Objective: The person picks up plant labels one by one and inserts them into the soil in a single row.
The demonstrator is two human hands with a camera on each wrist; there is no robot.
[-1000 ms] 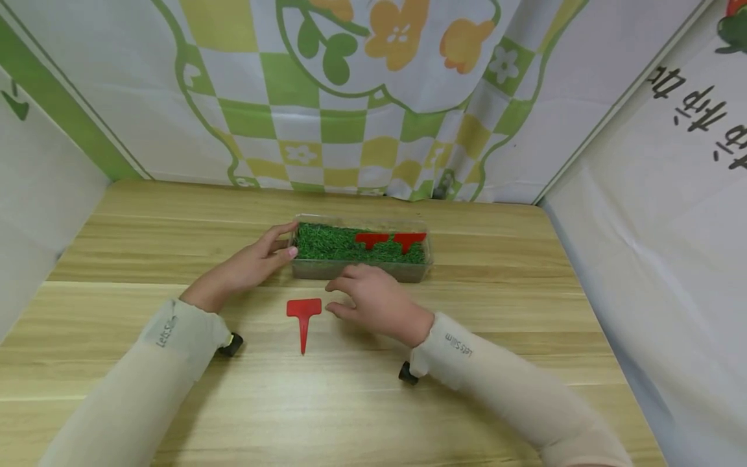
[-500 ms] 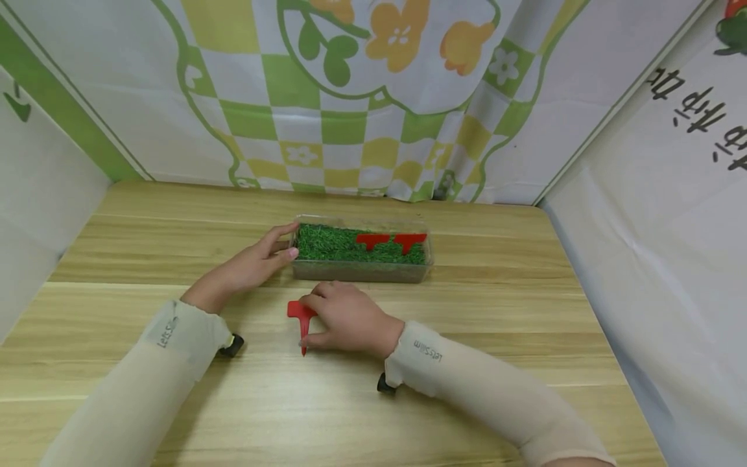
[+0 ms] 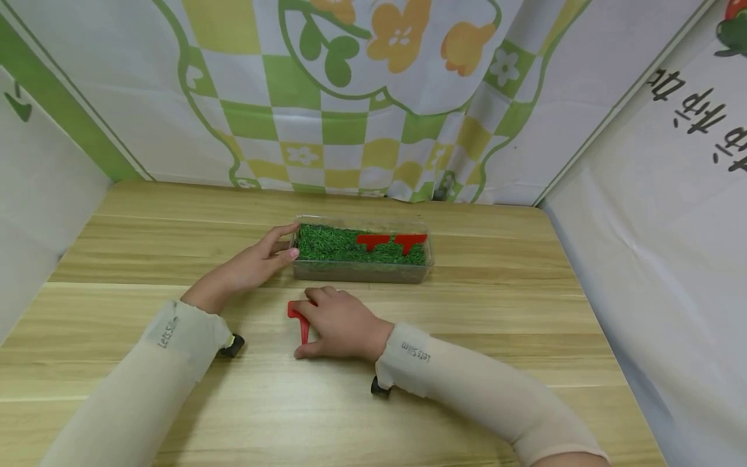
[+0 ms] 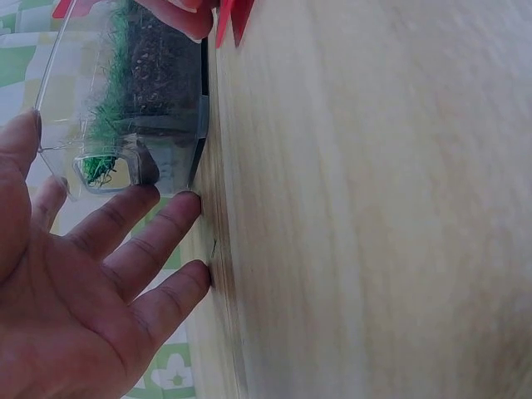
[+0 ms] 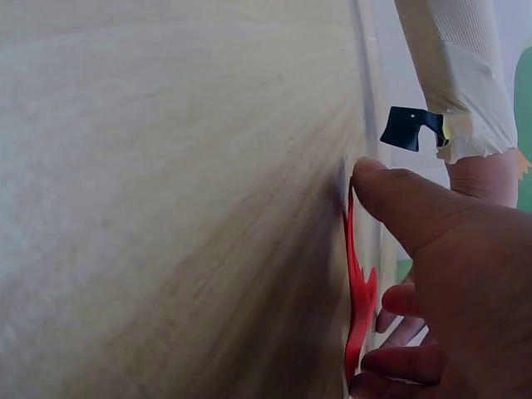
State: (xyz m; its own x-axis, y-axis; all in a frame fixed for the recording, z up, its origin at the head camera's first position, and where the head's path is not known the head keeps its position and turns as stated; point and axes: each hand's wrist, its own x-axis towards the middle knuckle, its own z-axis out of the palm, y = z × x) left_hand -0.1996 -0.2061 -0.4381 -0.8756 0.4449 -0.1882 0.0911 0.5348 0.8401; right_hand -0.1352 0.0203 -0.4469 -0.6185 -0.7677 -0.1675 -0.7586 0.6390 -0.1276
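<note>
A clear plastic box filled with dark soil and green artificial grass stands on the table. Two red T-shaped plant labels stick up from its right half. At the box's left end, my left hand touches the wall with spread, mostly straight fingers. Another red plant label lies in front of the box. My right hand pinches it lengthwise: in the right wrist view the thumb meets its pointed tip and the fingers reach its wide head. Part of that head is hidden by the fingers.
The wooden table extends around both hands. A checkered curtain hangs behind it, and white cloth walls flank both sides. A small black camera sits on the left wrist.
My right hand has moved left and toward me from the box's front to the loose label, and its thumb and fingers have closed on it. The left hand and box stay put.
</note>
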